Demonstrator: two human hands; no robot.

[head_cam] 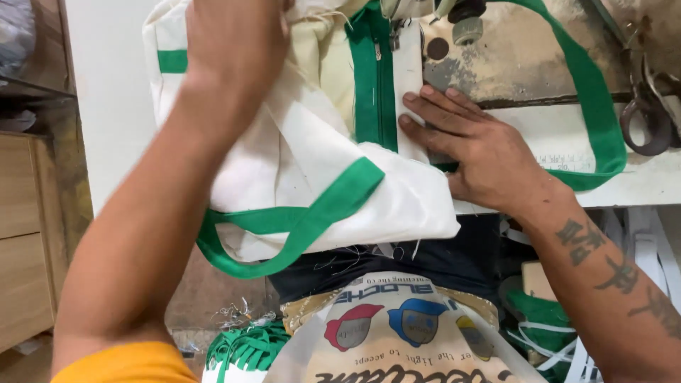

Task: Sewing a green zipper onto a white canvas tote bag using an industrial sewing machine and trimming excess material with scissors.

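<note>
A cream cloth bag (298, 156) with green trim lies over the front edge of a sewing machine table (638, 184). A green zipper strip (374, 78) runs up its middle toward the machine's presser foot (464, 21). My left hand (234, 42) presses down on the bag's upper left part, fingers bent into the cloth. My right hand (468, 142) lies flat with fingers spread on the fabric just right of the zipper. A green strap handle (298, 230) loops below the bag, and another green strap (592, 92) curves across the table at right.
Dark metal scissors (649, 113) lie at the table's right end. A printed sack (397, 333) sits below the table edge, with green strap pieces (245, 351) and white strips (638, 248) around it. A wooden cabinet (25, 234) stands at left.
</note>
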